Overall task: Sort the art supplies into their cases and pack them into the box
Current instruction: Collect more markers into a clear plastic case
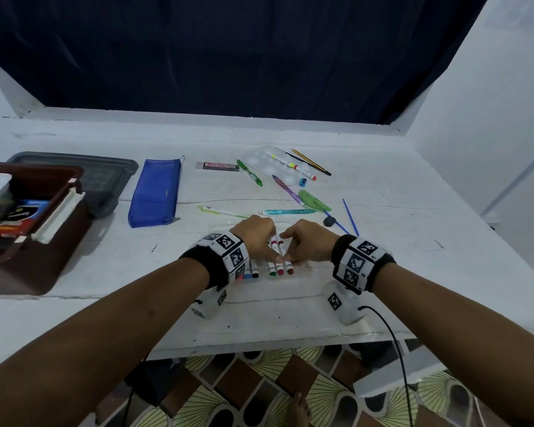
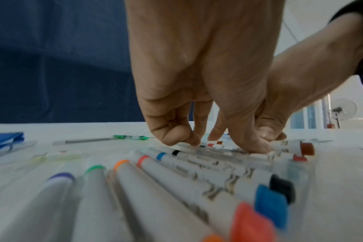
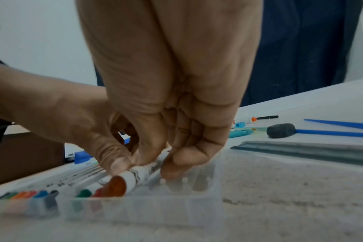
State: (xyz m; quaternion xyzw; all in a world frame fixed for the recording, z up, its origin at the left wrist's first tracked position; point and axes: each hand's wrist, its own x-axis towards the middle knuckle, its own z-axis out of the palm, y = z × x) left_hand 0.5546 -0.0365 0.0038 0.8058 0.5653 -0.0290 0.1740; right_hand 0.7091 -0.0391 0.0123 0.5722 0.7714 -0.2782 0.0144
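A clear plastic marker case (image 1: 309,285) lies open near the table's front edge. White markers with coloured caps lie side by side in it (image 2: 197,172). My right hand (image 1: 290,251) pinches the brown-capped marker (image 3: 133,178) between thumb and fingers, low over the case (image 3: 155,208). My left hand (image 1: 273,248) is right beside it, its fingers curled over the markers' far ends. Its thumb (image 3: 118,165) presses on the same marker just behind the cap. Red-capped (image 1: 280,266) and green-capped (image 1: 272,268) markers lie to its left.
A blue zip pouch (image 1: 156,192), a brown box (image 1: 43,241) and a grey lid (image 1: 105,171) are at the left. Loose pens (image 1: 249,172), a pencil (image 1: 311,162), an eraser (image 1: 217,166), a clear palette (image 1: 272,164), a sponge brush (image 1: 329,221) and a blue brush (image 1: 350,217) lie behind the case.
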